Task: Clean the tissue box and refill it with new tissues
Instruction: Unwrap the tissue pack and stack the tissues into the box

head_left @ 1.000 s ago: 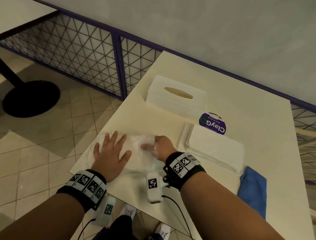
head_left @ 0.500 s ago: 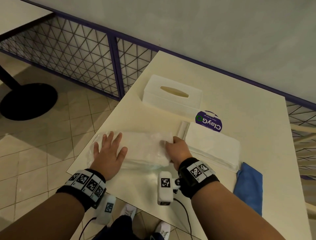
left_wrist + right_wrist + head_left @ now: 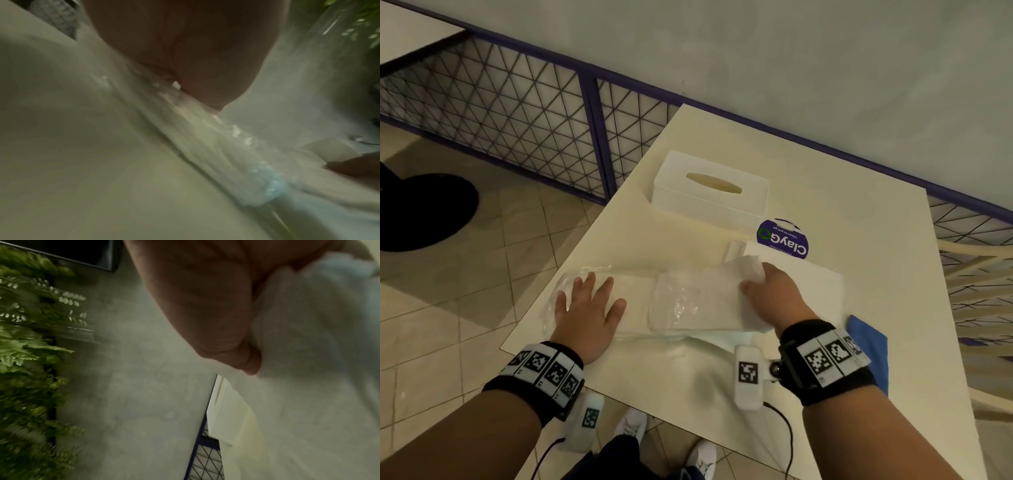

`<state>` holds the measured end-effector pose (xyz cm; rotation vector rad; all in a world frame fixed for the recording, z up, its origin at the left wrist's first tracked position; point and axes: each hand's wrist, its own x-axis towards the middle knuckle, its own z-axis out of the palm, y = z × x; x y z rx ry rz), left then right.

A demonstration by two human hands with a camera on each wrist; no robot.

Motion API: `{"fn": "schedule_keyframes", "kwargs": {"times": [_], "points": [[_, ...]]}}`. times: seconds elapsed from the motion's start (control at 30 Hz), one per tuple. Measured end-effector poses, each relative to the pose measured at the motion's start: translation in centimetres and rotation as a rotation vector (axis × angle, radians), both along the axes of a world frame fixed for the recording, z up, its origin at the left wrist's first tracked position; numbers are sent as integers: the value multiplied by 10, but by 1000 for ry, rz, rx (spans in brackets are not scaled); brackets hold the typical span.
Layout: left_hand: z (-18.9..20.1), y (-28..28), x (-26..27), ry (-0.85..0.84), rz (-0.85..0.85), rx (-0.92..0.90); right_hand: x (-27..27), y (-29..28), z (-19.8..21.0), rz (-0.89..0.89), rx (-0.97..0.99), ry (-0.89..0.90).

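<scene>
The white tissue box (image 3: 710, 192) stands shut at the back of the table, its oval slot up. Near the front edge lies a clear plastic wrapper (image 3: 678, 303) with a stack of white tissues (image 3: 748, 267) partly inside it. My left hand (image 3: 585, 305) lies flat with spread fingers on the wrapper's left end. My right hand (image 3: 774, 294) grips the right end of the tissue stack, which sticks out of the wrapper. The left wrist view shows the palm (image 3: 195, 48) on crinkled plastic (image 3: 226, 129). In the right wrist view the thumb (image 3: 236, 353) presses into the tissues (image 3: 308, 321).
A flat white slab (image 3: 822, 284) lies under and right of my right hand, with a purple ClayGo sticker (image 3: 784, 240) behind it. A blue cloth (image 3: 866, 342) sits at the right front. A purple mesh railing (image 3: 517, 113) and a wall border the cream table (image 3: 825, 192).
My right hand has moved rightward, drawing the tissue stack out of the wrapper's right end. My left hand has stayed pressed on the wrapper's left end.
</scene>
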<state>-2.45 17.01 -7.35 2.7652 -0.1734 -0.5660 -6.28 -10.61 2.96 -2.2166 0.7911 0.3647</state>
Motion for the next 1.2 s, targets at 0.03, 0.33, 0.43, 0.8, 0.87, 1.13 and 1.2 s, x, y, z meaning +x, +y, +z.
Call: {"fn": "schedule_keyframes", "kwargs": {"times": [0.03, 0.33, 0.43, 0.8, 0.87, 1.13, 1.2], "points": [[4, -4, 0, -13, 10, 9, -5, -5, 2, -13, 7, -4], [32, -59, -8, -59, -114, -47, -53, -25, -69, -603, 623, 114], [28, -66, -14, 43, -127, -52, -56, -19, -67, -594, 655, 110], [32, -78, -30, -84, -370, -196, -62, -2, -58, -606, 863, -89], [39, -83, -30, -117, -369, -369, -63, -9, -50, -484, 616, -190], [55, -128, -19, 324, 5, -908, -94, -53, 27, 4, -54, -544], [53, -141, -13, 437, 100, -1052, -103, -58, 38, 21, -1, -635]]}}
